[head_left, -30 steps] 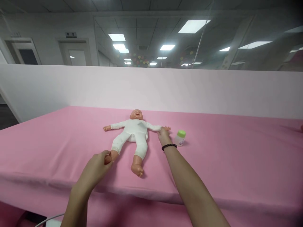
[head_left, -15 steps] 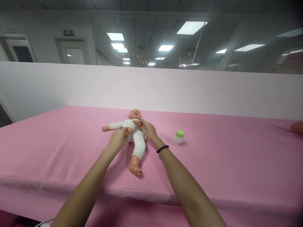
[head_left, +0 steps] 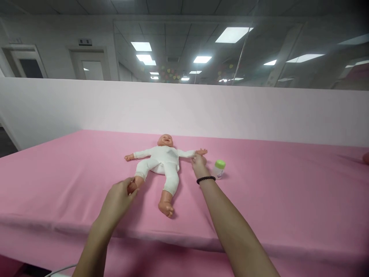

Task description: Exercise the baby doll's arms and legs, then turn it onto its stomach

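A baby doll [head_left: 165, 155] in a white suit lies on its back on the pink sheet, head away from me, with arms and legs spread. My left hand [head_left: 119, 194] is closed around the doll's foot on the left side, hiding most of it. At the doll's outstretched arm on the right, my right hand [head_left: 199, 163] is closed on the wrist, and the doll's hand pokes out past my fingers. Just right of my right hand stands a clear bottle [head_left: 219, 169] with a green cap.
The pink sheet [head_left: 273, 192] covers the wide surface and hangs over its front edge. A low white wall [head_left: 184, 109] runs along the back, with glass above it. Part of a rounded reddish object [head_left: 366, 158] shows at the far right edge.
My left hand has drawn the doll's bent leg down and left, away from its belly. My right hand has moved the doll's arm from its chest out to the right.
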{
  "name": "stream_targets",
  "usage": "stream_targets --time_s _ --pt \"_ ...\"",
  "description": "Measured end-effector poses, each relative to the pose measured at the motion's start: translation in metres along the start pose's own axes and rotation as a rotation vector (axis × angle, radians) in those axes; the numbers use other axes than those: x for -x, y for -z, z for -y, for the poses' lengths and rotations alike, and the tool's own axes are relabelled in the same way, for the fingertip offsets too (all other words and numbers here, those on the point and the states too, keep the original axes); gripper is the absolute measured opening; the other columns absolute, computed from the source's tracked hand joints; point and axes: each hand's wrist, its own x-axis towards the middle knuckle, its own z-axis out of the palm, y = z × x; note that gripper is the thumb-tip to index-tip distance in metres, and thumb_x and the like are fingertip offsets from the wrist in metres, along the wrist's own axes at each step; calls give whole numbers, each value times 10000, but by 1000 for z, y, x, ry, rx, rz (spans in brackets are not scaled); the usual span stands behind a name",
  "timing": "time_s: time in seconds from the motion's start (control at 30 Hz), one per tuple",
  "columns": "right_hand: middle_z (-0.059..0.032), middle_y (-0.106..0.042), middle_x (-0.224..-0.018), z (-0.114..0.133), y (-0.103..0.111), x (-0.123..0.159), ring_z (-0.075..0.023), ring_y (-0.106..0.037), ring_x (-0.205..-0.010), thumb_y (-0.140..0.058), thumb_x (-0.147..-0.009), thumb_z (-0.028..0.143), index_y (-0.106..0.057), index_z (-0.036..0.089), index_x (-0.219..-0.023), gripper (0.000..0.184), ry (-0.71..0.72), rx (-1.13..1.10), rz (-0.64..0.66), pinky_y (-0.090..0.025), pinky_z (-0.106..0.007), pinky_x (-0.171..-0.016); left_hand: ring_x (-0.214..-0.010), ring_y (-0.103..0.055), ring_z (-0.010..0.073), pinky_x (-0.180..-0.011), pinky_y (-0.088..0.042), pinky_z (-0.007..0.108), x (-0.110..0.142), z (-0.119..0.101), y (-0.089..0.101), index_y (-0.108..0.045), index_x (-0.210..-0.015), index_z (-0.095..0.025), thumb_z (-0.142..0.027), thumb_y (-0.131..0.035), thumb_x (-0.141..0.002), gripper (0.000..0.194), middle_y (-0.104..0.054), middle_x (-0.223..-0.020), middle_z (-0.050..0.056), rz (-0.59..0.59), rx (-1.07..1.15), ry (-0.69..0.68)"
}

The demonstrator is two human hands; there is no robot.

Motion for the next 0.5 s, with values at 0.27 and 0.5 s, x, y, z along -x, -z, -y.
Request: stream_targets --time_s 0.27,0.5 --pt "-30 -750 -1088 41 -30 50 -219 -676 -1030 -732 -693 205 -728 244 -1041 350 421 113 590 -527 -395 -967 -553 -451 163 -559 -230 297 -97 -64 -15 -466 -663 -219 -148 -452 -822 174 -487 -596 -3 -1 -91 -325" --pt "-134 -737 -1113 28 -15 15 -232 -701 -989 -720 -747 342 -652 129 -1118 432 158 -53 233 -569 -362 -880 -742 -604 217 -611 -354 282 -64 -37 12 -560 -867 -233 -393 -540 -870 161 -658 -834 35 -6 38 -195"
